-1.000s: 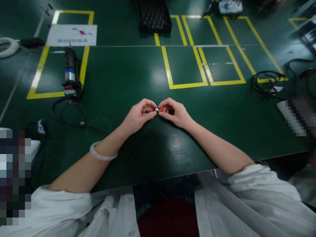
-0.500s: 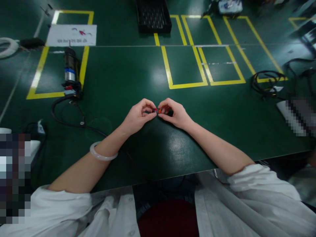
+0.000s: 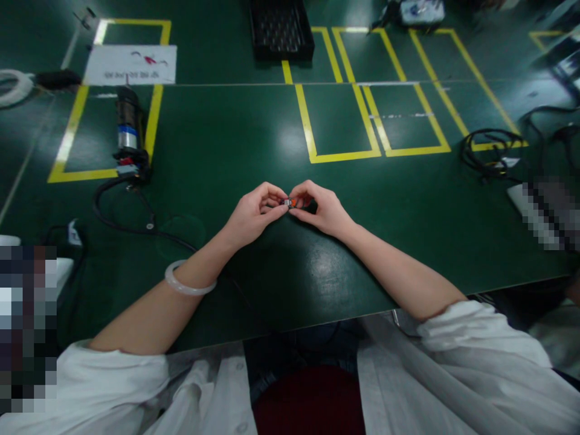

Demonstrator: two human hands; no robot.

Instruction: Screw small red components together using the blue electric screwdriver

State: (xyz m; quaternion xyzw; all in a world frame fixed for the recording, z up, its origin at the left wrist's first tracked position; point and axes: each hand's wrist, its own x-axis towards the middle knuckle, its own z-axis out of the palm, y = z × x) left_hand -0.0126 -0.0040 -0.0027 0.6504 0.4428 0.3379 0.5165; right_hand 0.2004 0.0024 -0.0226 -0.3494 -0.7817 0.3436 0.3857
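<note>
Both hands meet over the near middle of the green table [image 3: 235,139], fingertips close together. Between them is a small part [image 3: 289,203] with silver, orange and dark areas, too small to name its kind. My left hand [image 3: 256,211] is closed, its thumb and fingers pinching the silver end. From the other side, my right hand [image 3: 324,208] pinches the orange end, also closed. The fingers cover much of the part.
A cylindrical tool with a black cable [image 3: 128,130] lies at left by a white sheet [image 3: 131,64]. A black tray [image 3: 284,54] stands at the back. Yellow tape outlines mark the table. A coiled black cable [image 3: 487,151] lies at right.
The small part has turned slightly between the fingertips, and more of its silver face now shows. Both hands stay in nearly the same place.
</note>
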